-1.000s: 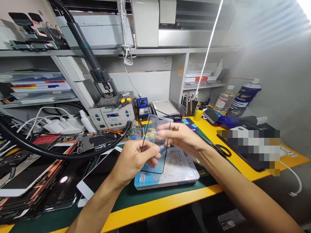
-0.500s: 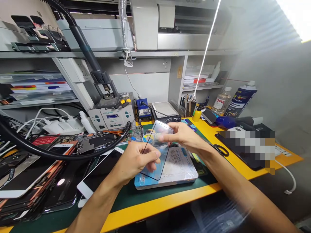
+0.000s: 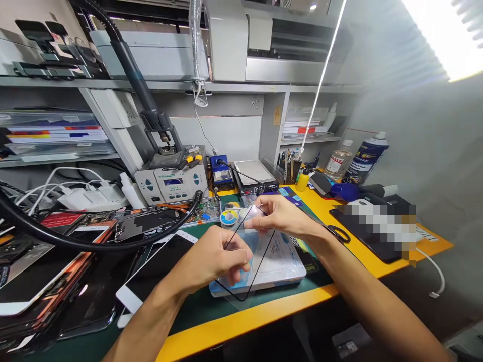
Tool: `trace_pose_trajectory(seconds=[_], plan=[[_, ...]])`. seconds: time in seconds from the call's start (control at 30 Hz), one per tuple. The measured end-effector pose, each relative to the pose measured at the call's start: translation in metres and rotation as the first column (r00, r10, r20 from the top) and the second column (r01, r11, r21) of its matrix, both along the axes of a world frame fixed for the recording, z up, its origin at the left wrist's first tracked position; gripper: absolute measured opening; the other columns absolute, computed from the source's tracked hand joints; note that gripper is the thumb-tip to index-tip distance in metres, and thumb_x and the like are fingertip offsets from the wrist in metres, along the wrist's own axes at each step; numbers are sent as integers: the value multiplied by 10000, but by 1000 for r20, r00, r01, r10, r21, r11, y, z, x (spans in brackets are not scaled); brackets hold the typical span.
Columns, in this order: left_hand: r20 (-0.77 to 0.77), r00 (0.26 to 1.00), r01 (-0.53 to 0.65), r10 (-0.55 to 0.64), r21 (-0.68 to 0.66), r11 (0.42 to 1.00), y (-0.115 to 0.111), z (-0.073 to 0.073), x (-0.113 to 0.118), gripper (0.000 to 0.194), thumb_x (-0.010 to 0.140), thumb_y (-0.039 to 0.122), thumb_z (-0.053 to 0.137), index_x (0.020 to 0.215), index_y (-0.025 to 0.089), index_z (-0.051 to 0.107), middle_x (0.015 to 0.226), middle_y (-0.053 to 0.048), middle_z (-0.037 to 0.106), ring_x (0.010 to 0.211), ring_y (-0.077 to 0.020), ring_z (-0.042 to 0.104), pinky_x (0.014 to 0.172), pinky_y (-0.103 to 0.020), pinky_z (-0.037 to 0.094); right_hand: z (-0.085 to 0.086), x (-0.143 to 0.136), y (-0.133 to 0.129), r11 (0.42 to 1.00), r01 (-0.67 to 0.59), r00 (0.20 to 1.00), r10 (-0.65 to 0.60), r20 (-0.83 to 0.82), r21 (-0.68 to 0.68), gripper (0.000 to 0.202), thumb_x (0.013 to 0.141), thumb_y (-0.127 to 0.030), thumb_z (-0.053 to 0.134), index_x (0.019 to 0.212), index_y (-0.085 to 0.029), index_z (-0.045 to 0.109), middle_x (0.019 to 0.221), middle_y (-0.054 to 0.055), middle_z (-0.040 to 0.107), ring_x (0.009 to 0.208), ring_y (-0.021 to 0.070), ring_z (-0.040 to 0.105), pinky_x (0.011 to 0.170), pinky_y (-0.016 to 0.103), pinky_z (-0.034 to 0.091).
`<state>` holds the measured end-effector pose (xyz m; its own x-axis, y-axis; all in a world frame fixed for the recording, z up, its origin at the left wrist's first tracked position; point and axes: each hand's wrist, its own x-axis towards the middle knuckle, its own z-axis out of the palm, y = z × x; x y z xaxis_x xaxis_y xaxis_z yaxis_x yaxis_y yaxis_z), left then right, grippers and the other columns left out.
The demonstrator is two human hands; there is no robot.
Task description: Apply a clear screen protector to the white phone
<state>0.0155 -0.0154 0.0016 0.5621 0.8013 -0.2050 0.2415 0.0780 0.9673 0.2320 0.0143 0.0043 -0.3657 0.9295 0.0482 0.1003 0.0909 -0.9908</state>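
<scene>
A clear glass panel with a thin black border point(image 3: 260, 264) is held tilted in the air. My right hand point(image 3: 273, 213) pinches its upper end between thumb and fingers. At its left side, my left hand point(image 3: 226, 256) has its fingers curled round the edge, thumb against the fingertips. Beneath the panel lies a flat white and blue box point(image 3: 289, 266) on the green mat point(image 3: 199, 319). Part of the panel is hidden behind my fingers.
Phones point(image 3: 158, 266) and phone parts crowd the left side. A thick black hose point(image 3: 101, 244) arches over them from a grey station point(image 3: 173, 186). Solder reels point(image 3: 229, 217) sit behind my hands. Black scissors point(image 3: 339, 234) and a dark tablet-like slab point(image 3: 366, 239) lie on the right.
The panel has turned and its lower end has swung down toward the table's front edge. Both hands keep their grip, and the camera view has shifted slightly.
</scene>
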Motion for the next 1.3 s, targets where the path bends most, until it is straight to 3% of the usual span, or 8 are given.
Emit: trace_pose_trajectory(seconds=[0.2,0.47,0.7,0.83,0.93,1.03,1.13,1.3], plan=[[26,999,-25,25,1,1000,3,2,0,261,743,387,774,682,143,702,640,-69,704,493,-140,606,469,-234,479,4,2,6,971,210,957,-227,-179,-112,556,760,-713,724,699,-164,658,601,38,672,461,131,590,442,246,470],[339,863,-411,375,39,911,11,4,-4,400,775,496,777,907,119,760,867,-105,738,663,-173,660,527,-260,562,-4,-13,-7,984,-167,984,163,-74,-61,412,722,-531,847,784,-140,730,747,29,707,621,127,653,519,216,511],[334,860,-444,386,116,889,14,-3,-2,464,796,512,771,1044,121,777,930,-113,725,798,-206,643,564,-298,608,-7,-19,-6,1000,-31,981,30,-189,-3,467,735,-608,801,772,-175,631,738,9,688,581,146,674,466,235,511],[354,838,-485,414,138,864,18,-4,-1,475,747,545,804,935,109,791,869,-101,724,722,-185,643,523,-270,591,-2,-9,-1,976,116,989,-131,70,184,481,806,-658,691,817,-182,630,664,19,679,561,178,679,503,278,529],[405,767,-586,498,126,800,22,-4,-3,486,742,575,790,882,109,785,843,-97,729,674,-172,652,499,-248,576,13,19,12,756,437,733,-613,294,488,420,964,-569,473,876,-189,627,696,30,693,586,178,679,587,293,535],[472,680,-679,561,115,725,27,-5,-7,434,727,537,799,866,126,779,816,-76,724,647,-167,646,480,-246,572,32,53,33,668,476,532,-736,418,571,304,947,-382,558,726,-180,609,687,68,686,724,227,701,718,323,518],[516,613,-751,598,143,645,30,-7,-10,346,723,467,794,842,142,773,790,-54,712,621,-158,629,460,-242,565,41,72,59,652,455,340,-757,558,606,254,932,-281,629,718,-146,652,830,136,723,960,290,697,861,374,507],[560,535,-814,633,139,565,36,-7,-16,280,754,421,748,831,152,760,771,-35,694,595,-141,610,449,-225,552,32,65,95,686,434,134,-690,711,584,346,974,-361,661,1234,-135,638,1242,119,652,1072,239,664,917,444,566]])
